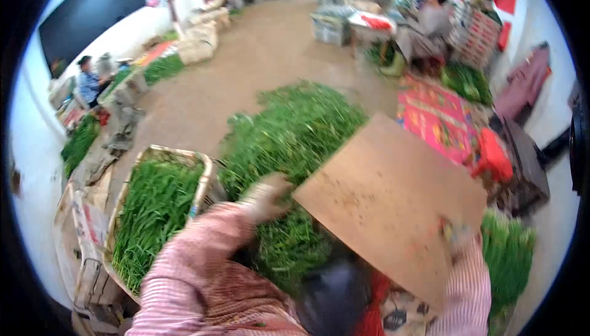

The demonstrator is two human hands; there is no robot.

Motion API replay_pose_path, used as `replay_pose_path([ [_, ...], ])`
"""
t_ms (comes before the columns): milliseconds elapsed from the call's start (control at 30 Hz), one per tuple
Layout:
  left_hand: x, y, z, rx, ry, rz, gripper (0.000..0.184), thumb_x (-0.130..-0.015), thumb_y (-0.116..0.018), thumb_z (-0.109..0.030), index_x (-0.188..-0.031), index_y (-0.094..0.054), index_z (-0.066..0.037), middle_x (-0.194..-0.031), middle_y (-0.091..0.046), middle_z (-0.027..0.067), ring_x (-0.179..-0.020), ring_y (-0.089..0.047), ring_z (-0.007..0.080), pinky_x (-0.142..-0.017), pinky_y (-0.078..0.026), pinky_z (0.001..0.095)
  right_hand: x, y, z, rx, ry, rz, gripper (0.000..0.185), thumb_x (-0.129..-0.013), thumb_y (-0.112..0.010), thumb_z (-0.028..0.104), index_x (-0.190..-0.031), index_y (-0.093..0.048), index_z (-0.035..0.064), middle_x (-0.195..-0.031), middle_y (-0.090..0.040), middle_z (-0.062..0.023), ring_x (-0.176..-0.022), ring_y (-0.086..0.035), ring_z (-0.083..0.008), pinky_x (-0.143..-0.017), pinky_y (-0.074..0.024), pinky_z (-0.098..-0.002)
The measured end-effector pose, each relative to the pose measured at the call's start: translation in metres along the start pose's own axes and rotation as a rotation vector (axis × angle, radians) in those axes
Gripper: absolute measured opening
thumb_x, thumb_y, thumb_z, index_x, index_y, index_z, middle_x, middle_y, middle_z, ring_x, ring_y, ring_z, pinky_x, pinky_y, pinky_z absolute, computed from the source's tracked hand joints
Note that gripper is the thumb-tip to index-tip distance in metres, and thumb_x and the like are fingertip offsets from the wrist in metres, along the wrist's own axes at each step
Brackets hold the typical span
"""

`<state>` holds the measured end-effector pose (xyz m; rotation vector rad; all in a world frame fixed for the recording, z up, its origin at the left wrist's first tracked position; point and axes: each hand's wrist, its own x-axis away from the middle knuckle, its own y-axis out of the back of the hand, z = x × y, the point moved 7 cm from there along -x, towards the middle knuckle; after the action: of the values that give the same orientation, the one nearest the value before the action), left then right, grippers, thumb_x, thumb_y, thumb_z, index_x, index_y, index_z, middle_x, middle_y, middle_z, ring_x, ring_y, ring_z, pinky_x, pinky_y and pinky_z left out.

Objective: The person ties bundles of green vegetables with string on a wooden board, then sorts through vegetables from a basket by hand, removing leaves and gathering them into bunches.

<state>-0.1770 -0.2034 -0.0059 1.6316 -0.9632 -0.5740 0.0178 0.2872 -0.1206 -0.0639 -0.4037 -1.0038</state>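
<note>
My left hand (267, 198), in a pale glove and blurred by motion, is over the near edge of a big loose heap of long green leafy stalks (295, 127) on the floor. Its fingers look apart, with nothing visible in them. A flat brown board (381, 195), specked with dirt, lies tilted before me to the right. Over the board's right part is my right hand (456, 236), smeared, its fingers not clear. A small reddish spot shows beside it. To my left stands a pale plastic crate (208, 179) filled with greens (157, 213).
More greens (507, 256) stand at my right, below a dark bag (522, 164) and a red bag (491, 155). A pink patterned sheet (436, 121) lies beyond the board. One person (424, 26) sits at the far right, another (92, 84) at the far left.
</note>
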Motion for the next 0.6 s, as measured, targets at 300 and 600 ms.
replay_pose_path([
  [300, 0.255, -0.002, 0.261, 0.31, 0.563, -0.605, 0.048, -0.078, -0.064, 0.006, -0.124, -0.051, -0.002, -0.123, -0.055, 0.0105, -0.113, -0.053, 0.0224, -0.098, -0.042, 0.0333, 0.063, 0.064, -0.004, -0.164, -0.237, -0.228, 0.051, -0.091, -0.053, 0.031, -0.136, -0.044, 0.0066, -0.127, -0.054, -0.0149, -0.109, -0.056, -0.03, -0.089, -0.0481, -0.0405],
  [600, 0.348, -0.086, 0.205, 0.36, 0.571, -0.772, 0.04, -0.073, -0.074, -0.005, -0.111, -0.061, -0.003, -0.117, -0.059, 0.0169, -0.105, -0.06, 0.0279, -0.089, -0.049, 0.0375, 0.227, -0.081, -0.035, 1.584, 0.687, 0.108, 0.071, -0.085, -0.056, 0.039, -0.141, -0.033, 0.0027, -0.144, -0.033, -0.0246, -0.135, -0.028, -0.0373, -0.114, -0.0198, -0.0439],
])
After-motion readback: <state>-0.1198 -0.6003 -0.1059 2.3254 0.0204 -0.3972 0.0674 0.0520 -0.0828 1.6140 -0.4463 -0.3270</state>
